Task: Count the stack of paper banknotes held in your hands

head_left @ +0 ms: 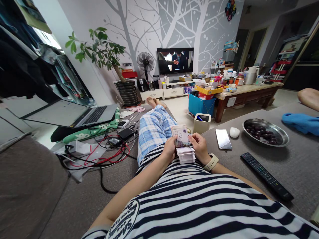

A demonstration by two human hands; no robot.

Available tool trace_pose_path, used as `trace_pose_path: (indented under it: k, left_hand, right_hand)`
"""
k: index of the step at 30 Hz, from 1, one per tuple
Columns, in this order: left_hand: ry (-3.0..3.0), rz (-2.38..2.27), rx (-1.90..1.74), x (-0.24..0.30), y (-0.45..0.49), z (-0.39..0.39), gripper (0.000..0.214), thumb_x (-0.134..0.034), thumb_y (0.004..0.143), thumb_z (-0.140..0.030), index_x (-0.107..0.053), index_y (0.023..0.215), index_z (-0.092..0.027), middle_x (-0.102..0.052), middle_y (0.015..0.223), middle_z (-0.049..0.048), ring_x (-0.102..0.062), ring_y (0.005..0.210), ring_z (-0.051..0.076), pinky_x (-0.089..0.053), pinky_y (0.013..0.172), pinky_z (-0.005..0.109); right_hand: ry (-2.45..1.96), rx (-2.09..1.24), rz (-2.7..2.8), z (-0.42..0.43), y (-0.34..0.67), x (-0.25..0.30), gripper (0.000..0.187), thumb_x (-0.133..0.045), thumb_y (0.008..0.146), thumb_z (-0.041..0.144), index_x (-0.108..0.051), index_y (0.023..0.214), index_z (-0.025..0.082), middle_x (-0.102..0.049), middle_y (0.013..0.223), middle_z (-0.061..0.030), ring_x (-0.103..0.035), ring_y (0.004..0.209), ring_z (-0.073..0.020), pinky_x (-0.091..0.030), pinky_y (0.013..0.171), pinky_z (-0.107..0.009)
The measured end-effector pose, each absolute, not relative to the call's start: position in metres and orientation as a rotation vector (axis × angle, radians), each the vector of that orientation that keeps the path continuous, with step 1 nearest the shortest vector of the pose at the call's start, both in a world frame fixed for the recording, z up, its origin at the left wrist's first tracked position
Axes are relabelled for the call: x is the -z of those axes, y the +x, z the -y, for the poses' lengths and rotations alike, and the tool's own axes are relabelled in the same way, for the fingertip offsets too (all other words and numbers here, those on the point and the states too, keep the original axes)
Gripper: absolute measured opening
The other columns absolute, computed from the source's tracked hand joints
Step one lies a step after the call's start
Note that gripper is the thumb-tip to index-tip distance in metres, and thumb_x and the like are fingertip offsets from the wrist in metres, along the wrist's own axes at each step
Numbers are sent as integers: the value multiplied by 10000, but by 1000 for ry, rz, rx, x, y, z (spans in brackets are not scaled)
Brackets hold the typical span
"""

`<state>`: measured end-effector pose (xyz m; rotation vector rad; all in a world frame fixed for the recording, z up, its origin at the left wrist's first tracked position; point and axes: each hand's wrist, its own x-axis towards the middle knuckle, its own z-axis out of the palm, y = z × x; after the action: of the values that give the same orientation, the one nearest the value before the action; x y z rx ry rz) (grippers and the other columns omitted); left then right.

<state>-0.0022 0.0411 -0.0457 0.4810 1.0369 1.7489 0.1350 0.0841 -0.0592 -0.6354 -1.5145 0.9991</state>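
Observation:
I lie back on a grey sofa in a striped shirt and blue checked shorts. My left hand (170,148) and my right hand (199,147) are both closed on a stack of banknotes (181,136) held over my lap. A second pile of banknotes (186,156) rests on my belly just under the hands. A pale watch sits on my right wrist.
To my right on the sofa lie a phone (223,139), a white pebble-shaped object (234,132), a metal bowl of dark fruit (265,132), a remote control (266,176) and a blue cloth (301,121). At left are a laptop (74,114) and tangled cables (107,154). Another person's knee (309,98) shows at far right.

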Motion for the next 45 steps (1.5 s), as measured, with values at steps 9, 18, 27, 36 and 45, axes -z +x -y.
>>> trace_pose_path:
  k: [9,18,27,36,45]
  left_hand:
    - [497,-1052,-1745,43,-1,-40,88,-680,831,-208,-725,856,-137,-795,818,88,-764,825,246,-607,860,376]
    - [489,-1072,-1751,39,1,-38,74,-668,832,-192,-717,830,-138,-789,783,72,-757,799,224,-613,857,359]
    - [495,-1069,-1737,33,3,-34,83,-683,842,-202,-720,861,-130,-801,835,99,-775,890,258,-612,905,388]
    - [508,-1065,-1743,36,2,-35,95,-716,822,-218,-716,861,-132,-802,841,101,-777,917,269,-608,920,400]
    - [495,-1076,-1762,42,1,-39,91,-714,812,-218,-717,848,-134,-797,815,96,-772,857,257,-611,880,386]
  right_hand:
    - [-613,-1057,1509,-85,134,60,515,-644,858,727,-576,728,233,-527,629,6,-455,603,-167,-390,557,-302]
    - [-598,-1017,1532,-82,137,56,513,-599,899,720,-606,754,227,-554,638,3,-464,599,-167,-412,572,-304]
    - [-592,-1041,1549,-84,137,59,550,-565,904,759,-577,732,237,-474,607,25,-397,564,-156,-361,557,-310]
    - [-577,-1059,1531,-84,137,59,548,-581,900,752,-575,716,235,-461,599,29,-382,562,-152,-349,562,-312]
    - [-571,-1061,1541,-85,136,61,531,-569,914,735,-559,719,242,-450,603,28,-381,565,-156,-338,547,-310]
